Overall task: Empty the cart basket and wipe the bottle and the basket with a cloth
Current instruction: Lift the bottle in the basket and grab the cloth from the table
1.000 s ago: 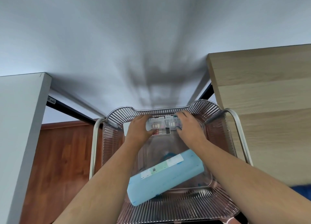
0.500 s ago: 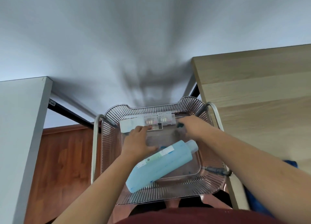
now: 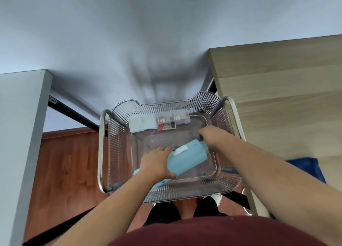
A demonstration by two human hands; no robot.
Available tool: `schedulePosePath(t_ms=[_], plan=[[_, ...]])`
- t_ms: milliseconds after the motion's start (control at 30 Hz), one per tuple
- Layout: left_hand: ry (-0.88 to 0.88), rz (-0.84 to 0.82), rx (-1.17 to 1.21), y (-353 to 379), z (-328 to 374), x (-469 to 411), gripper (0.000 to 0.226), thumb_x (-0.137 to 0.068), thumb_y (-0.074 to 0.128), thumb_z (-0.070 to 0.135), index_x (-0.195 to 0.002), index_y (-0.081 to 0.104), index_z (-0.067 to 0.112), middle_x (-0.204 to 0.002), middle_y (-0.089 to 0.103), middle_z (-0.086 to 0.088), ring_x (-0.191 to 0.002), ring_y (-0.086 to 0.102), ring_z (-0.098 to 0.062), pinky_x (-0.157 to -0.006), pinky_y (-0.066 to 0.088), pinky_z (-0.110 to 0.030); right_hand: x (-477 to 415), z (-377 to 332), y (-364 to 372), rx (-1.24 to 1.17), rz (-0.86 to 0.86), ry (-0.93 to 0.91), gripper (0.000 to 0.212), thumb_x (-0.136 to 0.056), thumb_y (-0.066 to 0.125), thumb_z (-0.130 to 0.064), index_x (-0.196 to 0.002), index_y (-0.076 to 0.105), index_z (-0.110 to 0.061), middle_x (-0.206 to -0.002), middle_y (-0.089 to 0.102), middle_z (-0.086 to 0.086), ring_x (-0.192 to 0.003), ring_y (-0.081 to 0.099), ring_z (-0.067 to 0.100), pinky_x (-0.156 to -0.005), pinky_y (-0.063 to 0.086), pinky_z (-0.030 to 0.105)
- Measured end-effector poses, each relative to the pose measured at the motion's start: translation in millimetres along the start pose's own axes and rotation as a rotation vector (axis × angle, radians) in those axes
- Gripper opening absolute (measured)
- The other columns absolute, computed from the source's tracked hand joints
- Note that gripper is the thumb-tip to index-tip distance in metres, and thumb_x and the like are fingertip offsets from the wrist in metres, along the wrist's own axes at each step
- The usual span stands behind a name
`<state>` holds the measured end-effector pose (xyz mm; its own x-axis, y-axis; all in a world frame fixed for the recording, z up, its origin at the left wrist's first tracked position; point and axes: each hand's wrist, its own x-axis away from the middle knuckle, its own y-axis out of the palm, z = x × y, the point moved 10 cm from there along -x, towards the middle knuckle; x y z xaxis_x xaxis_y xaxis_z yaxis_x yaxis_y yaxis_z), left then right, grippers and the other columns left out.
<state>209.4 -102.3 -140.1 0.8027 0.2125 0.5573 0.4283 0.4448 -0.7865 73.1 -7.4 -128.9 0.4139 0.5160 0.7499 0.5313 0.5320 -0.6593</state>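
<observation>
A light blue bottle (image 3: 187,158) with a white label lies slantwise on the floor of the clear ribbed cart basket (image 3: 187,192). My left hand (image 3: 156,165) is wrapped around the bottle's lower half, thumb underneath. My right hand (image 3: 212,136) is curled over the bottle's cap end and hides the cap. A row of small clear boxes (image 3: 159,122) with coloured bits inside leans against the basket's far wall. A blue cloth (image 3: 305,169) lies on the wooden table to the right, partly behind my right forearm.
The basket sits in a metal tube cart frame (image 3: 100,153). A light wooden table (image 3: 277,101) stands close on the right and a grey panel (image 3: 20,134) on the left. A white wall is ahead, with red-brown wood floor (image 3: 70,168) below.
Both hands have left the clear boxes at the far wall and come back to the bottle. The boxes now rest against that wall. The view has tilted downward.
</observation>
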Motion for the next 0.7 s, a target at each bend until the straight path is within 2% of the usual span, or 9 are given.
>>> schedulePosePath(t_ms=[100, 300, 400, 533, 633, 700], plan=[[-0.031, -0.015, 0.022, -3.0, -10.9, 1.2, 0.087, -0.057, 0.071, 0.059, -0.135, 0.038, 0.038, -0.121, 0.06, 0.008, -0.104, 0.06, -0.018, -0.084, 0.047, -0.035, -1.8, -3.2, -7.1, -0.059, 0.013, -0.001, 0.052, -0.069, 0.079, -0.006, -0.116, 0.059, -0.007, -0.121, 0.062, 0.011, -0.108, 0.059, 0.026, -0.087, 0.046, 0.03], [-0.08, -0.021, 0.093, -10.9, -33.8, 7.9, 0.081, -0.062, 0.073, 0.059, -0.134, 0.042, 0.038, -0.123, 0.059, 0.009, -0.108, 0.057, -0.016, -0.087, 0.05, -0.037, -7.5, -13.2, -10.4, -0.174, 0.061, -0.071, 0.055, -0.072, 0.076, -0.006, -0.123, 0.055, -0.011, -0.129, 0.058, 0.008, -0.116, 0.054, 0.025, -0.094, 0.042, 0.031], [-0.094, -0.027, 0.098, -11.4, -33.3, 8.5, 0.082, -0.062, 0.074, 0.058, -0.135, 0.042, 0.037, -0.122, 0.058, 0.007, -0.109, 0.057, -0.018, -0.09, 0.05, -0.04, -9.9, -16.2, -5.0, -0.149, 0.031, -0.081, 0.054, -0.075, 0.074, -0.006, -0.124, 0.051, -0.011, -0.128, 0.057, 0.01, -0.113, 0.054, 0.027, -0.091, 0.043, 0.032], [-0.086, -0.015, 0.12, -13.7, -30.2, 10.1, 0.079, -0.061, 0.075, 0.056, -0.132, 0.044, 0.038, -0.122, 0.059, 0.008, -0.107, 0.057, -0.017, -0.087, 0.05, -0.038, -7.1, -21.0, -3.4, -0.057, -0.007, -0.112, 0.049, -0.079, 0.069, -0.007, -0.122, 0.047, -0.008, -0.123, 0.057, 0.012, -0.109, 0.054, 0.027, -0.089, 0.044, 0.033], [-0.075, 0.029, 0.211, -22.7, -30.2, 13.7, 0.08, -0.061, 0.077, 0.053, -0.132, 0.043, 0.04, -0.124, 0.058, 0.01, -0.108, 0.055, -0.015, -0.083, 0.047, -0.034, 3.9, -23.1, -27.2, 0.015, 0.043, -0.138, 0.042, -0.08, 0.067, -0.007, -0.118, 0.05, -0.007, -0.12, 0.058, 0.011, -0.106, 0.055, 0.025, -0.088, 0.045, 0.033], [-0.061, 0.072, 0.285, -33.8, -30.6, 14.8, 0.082, -0.06, 0.078, 0.052, -0.133, 0.043, 0.041, -0.128, 0.057, 0.011, -0.112, 0.054, -0.014, -0.086, 0.048, -0.035, 17.4, -22.1, -51.5, 0.005, 0.092, -0.147, 0.036, -0.08, 0.066, -0.008, -0.114, 0.053, -0.009, -0.117, 0.06, 0.009, -0.103, 0.056, 0.023, -0.086, 0.044, 0.031]])
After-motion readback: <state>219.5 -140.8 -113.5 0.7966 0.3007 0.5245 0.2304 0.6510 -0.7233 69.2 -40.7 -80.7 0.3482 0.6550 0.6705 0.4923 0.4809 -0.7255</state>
